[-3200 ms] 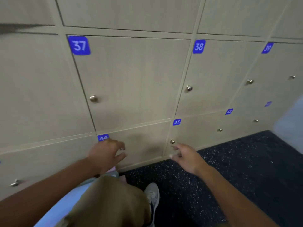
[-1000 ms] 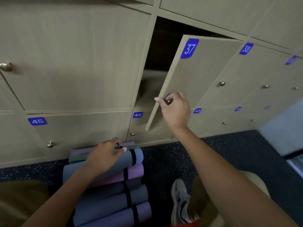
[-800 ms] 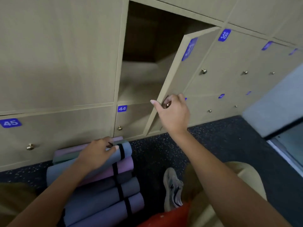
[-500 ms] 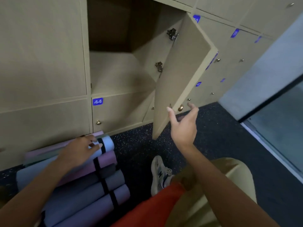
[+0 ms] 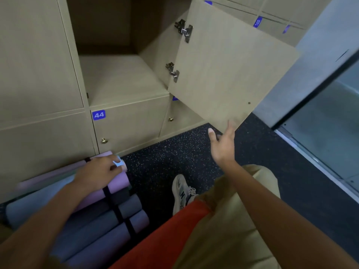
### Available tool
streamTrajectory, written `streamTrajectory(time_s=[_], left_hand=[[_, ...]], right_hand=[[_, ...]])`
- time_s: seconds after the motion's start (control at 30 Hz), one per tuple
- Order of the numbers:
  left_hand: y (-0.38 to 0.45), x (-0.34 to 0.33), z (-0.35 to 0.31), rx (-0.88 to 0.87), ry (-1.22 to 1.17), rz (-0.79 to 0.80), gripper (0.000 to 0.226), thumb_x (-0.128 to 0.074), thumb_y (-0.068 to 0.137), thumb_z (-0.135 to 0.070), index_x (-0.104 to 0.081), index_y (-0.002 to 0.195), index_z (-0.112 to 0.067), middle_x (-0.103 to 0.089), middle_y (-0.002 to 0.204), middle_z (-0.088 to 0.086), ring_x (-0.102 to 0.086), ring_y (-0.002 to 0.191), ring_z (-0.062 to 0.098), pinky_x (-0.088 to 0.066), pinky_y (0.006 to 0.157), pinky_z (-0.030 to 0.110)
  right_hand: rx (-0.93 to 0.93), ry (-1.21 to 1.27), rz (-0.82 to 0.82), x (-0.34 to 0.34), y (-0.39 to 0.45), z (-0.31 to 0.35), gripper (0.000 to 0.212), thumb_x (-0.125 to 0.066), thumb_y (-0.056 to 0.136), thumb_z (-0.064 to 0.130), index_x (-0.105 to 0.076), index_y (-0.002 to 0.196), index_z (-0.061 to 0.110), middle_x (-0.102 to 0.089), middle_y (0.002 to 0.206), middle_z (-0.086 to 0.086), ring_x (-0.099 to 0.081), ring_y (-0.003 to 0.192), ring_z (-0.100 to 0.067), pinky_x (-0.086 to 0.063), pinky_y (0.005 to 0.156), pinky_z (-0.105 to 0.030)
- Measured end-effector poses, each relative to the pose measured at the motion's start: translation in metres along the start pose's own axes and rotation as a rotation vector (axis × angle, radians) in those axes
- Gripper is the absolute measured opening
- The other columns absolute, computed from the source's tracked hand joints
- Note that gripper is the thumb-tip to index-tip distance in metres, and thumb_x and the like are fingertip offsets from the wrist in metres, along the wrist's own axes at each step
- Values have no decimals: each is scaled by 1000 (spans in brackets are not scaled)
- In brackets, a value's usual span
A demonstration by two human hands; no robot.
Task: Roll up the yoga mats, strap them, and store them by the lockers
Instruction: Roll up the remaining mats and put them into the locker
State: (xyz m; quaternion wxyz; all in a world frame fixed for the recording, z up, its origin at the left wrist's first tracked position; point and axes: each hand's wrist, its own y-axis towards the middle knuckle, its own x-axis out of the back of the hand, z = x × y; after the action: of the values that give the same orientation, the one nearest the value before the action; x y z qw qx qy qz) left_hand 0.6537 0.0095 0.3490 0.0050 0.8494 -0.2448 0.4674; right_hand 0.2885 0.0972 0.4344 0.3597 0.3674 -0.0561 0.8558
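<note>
Beige locker door wide open, right hand beneath.

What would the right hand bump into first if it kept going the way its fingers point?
Probably the open locker door. The right hand is open, fingers pointing up at the door's lower edge, right by it. Depth is hard to judge, so whether it already touches is unclear.

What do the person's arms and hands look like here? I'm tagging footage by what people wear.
Both forearms are bare, with no sleeves, gloves, watch or rings in view. The left hand and right hand carry no markings. Below them show tan trousers, an orange-red garment and a grey-white sneaker.
</note>
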Motion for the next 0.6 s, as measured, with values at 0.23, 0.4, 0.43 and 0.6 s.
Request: streamTrajectory(time_s=[0.23,0.4,0.43,0.6], left_hand=[[-11,7,-7,-4,6,-14,29,-62,97,-47,-67,118,-28,-73,120,-8,-67,102,20,-51,91,38],[-19,15,-7,5,1,-43,28,-62,99,-43,-69,118,-25,-70,127,-9,-64,116,20,-48,91,33],[-22,18,-3,20,-3,-49,29,-62,98,-43,-69,119,-24,-69,129,-7,-65,112,21,-48,91,33],[-37,22,27,107,-40,-51,37,-62,97,-49,-67,124,-26,-70,120,-2,-65,107,19,-47,91,33]], right_hand=[[179,-194,198,-11,0,23,83,-50,103,51,-4,164,20,-1,172,-2,-23,154,-29,-32,120,-51],[207,-242,275,-27,1,39,83,-52,103,49,-5,164,19,-1,172,-5,-12,157,-28,-23,124,-48],[222,-243,300,-34,-2,43,83,-52,103,49,-5,164,18,-2,172,-5,-13,157,-28,-22,124,-47],[284,-219,450,-71,-22,63,81,-56,101,48,-12,163,20,-14,169,-3,-25,153,-29,-31,121,-50]])
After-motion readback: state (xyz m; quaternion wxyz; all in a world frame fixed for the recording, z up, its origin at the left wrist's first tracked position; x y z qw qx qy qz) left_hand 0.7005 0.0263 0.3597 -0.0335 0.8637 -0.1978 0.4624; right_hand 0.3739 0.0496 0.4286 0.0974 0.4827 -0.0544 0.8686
